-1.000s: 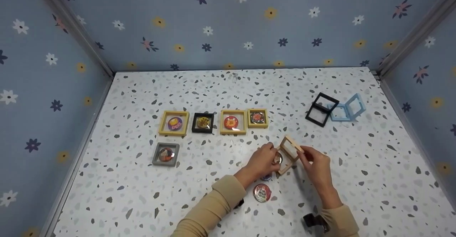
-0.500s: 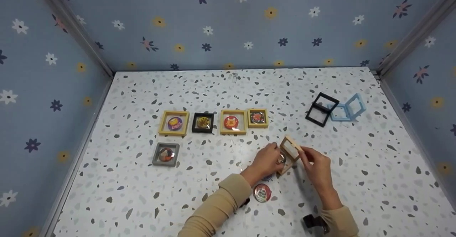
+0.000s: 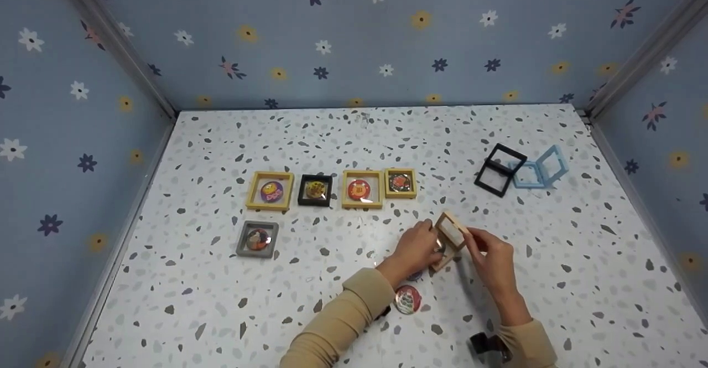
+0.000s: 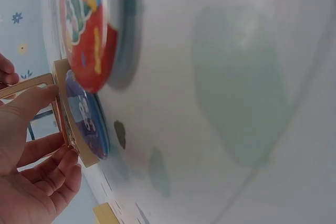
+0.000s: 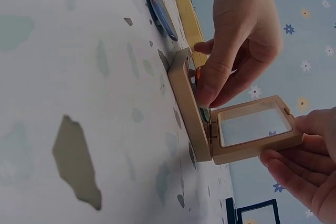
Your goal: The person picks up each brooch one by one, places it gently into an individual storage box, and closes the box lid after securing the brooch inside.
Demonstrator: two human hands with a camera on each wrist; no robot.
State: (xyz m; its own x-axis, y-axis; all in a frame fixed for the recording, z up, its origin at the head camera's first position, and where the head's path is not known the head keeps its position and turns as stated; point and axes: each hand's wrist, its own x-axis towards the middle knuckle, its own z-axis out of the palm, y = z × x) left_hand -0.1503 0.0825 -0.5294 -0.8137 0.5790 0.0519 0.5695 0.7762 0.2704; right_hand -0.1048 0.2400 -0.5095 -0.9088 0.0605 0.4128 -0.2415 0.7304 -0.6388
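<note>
A hinged tan frame (image 5: 188, 109) lies unfolded on the table, its lid (image 5: 257, 149) tilted up. My right hand (image 3: 491, 260) pinches the lid's outer edge between thumb and fingers. My left hand (image 3: 416, 249) pinches a round, glossy button badge (image 3: 441, 244) within the frame's lower half; fingers hide most of its picture. Beside the frame lies a blue button badge (image 4: 86, 116), mostly covered by the left hand in the head view. A red and white button badge (image 3: 408, 299) rests nearer the body.
Beyond the hands stand yellow frames (image 3: 362, 205) and a black frame (image 3: 315, 203), each holding a badge. A grey frame (image 3: 258, 254) with a badge sits left. An unfolded black frame (image 3: 500, 170) and a light blue frame (image 3: 529, 184) lie at the far right.
My left hand has shifted slightly right with the badge, further into the tan frame. The right hand stays on the lid, which has barely moved.
</note>
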